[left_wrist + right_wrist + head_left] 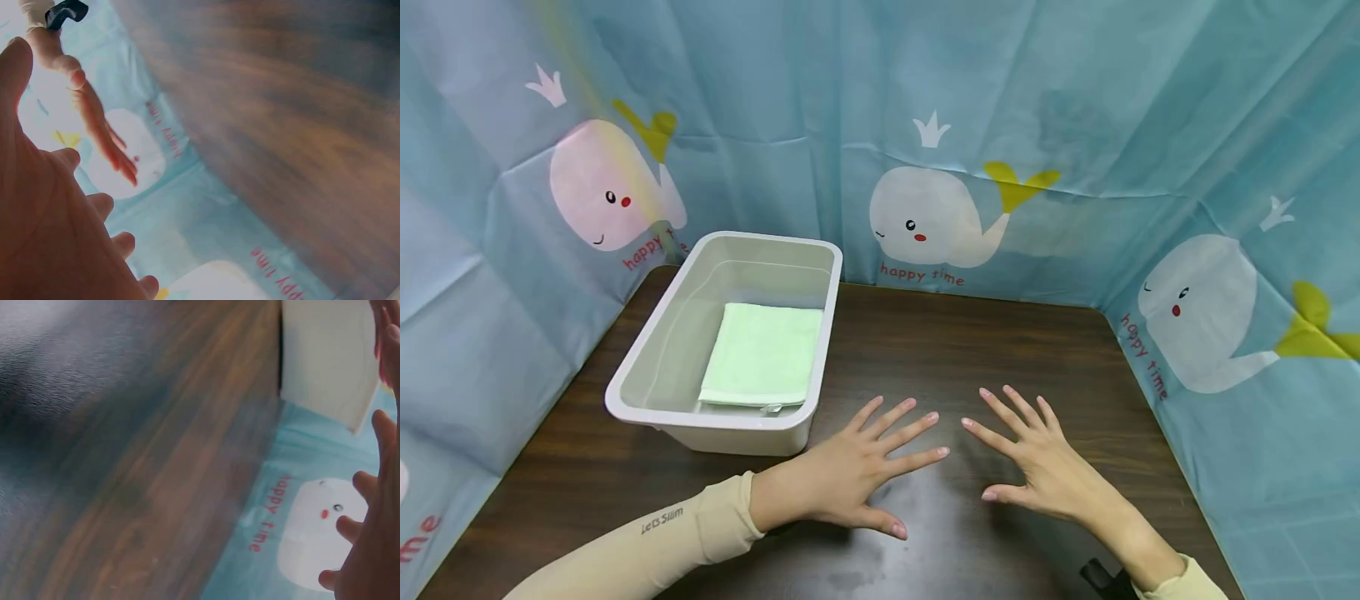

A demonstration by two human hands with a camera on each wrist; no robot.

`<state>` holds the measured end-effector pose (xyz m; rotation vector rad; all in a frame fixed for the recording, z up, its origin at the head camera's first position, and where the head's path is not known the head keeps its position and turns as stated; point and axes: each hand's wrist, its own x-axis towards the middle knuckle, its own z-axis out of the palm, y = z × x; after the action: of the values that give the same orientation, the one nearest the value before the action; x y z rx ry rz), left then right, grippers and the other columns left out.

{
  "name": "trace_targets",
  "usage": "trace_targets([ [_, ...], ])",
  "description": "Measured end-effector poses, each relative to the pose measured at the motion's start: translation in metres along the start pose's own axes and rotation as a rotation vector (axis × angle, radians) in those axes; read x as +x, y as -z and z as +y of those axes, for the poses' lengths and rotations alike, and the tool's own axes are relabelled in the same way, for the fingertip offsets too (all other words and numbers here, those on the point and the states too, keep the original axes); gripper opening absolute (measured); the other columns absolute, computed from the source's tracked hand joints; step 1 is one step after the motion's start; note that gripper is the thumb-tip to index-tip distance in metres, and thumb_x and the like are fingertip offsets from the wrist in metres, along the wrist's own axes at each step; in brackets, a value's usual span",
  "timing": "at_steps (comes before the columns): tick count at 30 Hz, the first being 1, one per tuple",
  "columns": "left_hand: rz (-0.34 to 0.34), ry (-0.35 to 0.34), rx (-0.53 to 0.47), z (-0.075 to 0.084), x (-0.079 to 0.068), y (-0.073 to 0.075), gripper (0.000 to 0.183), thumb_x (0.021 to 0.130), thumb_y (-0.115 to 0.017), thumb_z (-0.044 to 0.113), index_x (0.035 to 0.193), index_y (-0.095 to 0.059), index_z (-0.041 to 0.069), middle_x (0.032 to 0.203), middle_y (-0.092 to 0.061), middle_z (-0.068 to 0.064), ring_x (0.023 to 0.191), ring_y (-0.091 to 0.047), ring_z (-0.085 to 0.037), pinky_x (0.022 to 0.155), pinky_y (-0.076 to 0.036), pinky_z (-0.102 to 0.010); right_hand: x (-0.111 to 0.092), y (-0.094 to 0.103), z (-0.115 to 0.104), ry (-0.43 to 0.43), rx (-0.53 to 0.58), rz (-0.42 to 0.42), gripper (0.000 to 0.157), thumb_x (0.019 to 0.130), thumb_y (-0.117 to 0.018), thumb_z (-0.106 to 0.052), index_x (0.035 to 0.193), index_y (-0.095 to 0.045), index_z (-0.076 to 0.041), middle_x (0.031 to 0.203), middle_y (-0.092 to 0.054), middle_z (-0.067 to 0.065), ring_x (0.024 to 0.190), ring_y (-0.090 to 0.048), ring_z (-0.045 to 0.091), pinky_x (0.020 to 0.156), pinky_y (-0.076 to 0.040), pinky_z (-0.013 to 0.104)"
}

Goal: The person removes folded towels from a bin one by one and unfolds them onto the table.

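My left hand [857,471] hovers over the dark table, palm down, with its fingers spread and nothing in them. To its right, my right hand [1041,467] is held the same way, fingers apart and holding nothing. The two hands face each other without touching. Just behind and left of the left hand stands a whitish plastic basin [722,431]. Inside it lies a folded pale green towel [765,354], with a small tag at its near edge. In the left wrist view the other hand [97,119] shows beyond the left palm.
Under everything is a dark brown wooden table [970,350]. Blue curtains [760,108] printed with white whales hang along the left, back and right sides, close to the table's edges. A black strap [1105,577] is on the right wrist.
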<state>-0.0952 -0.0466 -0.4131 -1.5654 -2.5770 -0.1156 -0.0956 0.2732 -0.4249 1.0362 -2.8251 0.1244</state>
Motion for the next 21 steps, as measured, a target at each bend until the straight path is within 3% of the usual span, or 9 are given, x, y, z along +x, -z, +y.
trace_targets([
  [7, 0.012, 0.009, 0.023, 0.004, -0.005, 0.028, 0.092, 0.079, -0.032, 0.083, 0.152, -0.004, 0.035, 0.162, 0.009, 0.001, 0.150, 0.004, -0.030, 0.114, -0.019, -0.061, 0.005, 0.018, -0.005, 0.027, 0.026, 0.007, 0.087, 0.073, -0.058, -0.072, 0.147, -0.028, -0.037, 0.161, -0.014, 0.003, 0.149, -0.006, 0.032, 0.101, -0.020, 0.073],
  [11, 0.041, 0.030, 0.018, 0.001, -0.016, 0.050, 0.091, 0.078, -0.028, 0.083, 0.152, -0.004, 0.035, 0.162, 0.006, 0.001, 0.150, 0.004, -0.029, 0.115, -0.018, -0.061, 0.018, 0.029, -0.008, 0.048, 0.074, 0.023, 0.090, 0.072, -0.064, -0.067, 0.148, -0.029, -0.033, 0.161, -0.013, 0.001, 0.149, -0.010, 0.032, 0.102, -0.021, 0.071],
  [15, 0.098, 0.108, 0.031, -0.008, -0.035, 0.070, 0.091, 0.078, -0.035, 0.081, 0.152, -0.007, 0.035, 0.162, 0.002, 0.001, 0.150, -0.002, -0.030, 0.114, -0.017, -0.061, 0.042, 0.042, -0.011, 0.071, 0.113, 0.023, 0.094, 0.073, -0.068, -0.061, 0.150, -0.025, -0.031, 0.161, -0.012, -0.002, 0.149, -0.012, 0.030, 0.107, -0.019, 0.067],
  [21, 0.157, 0.302, 0.091, -0.030, -0.066, 0.088, 0.090, 0.078, -0.045, 0.077, 0.151, -0.011, 0.037, 0.162, -0.004, 0.003, 0.150, -0.003, -0.030, 0.113, -0.015, -0.061, 0.090, 0.055, -0.019, 0.142, 0.167, 0.019, 0.094, 0.076, -0.066, -0.060, 0.151, -0.018, -0.030, 0.161, -0.010, -0.007, 0.149, -0.013, 0.025, 0.115, -0.017, 0.058],
])
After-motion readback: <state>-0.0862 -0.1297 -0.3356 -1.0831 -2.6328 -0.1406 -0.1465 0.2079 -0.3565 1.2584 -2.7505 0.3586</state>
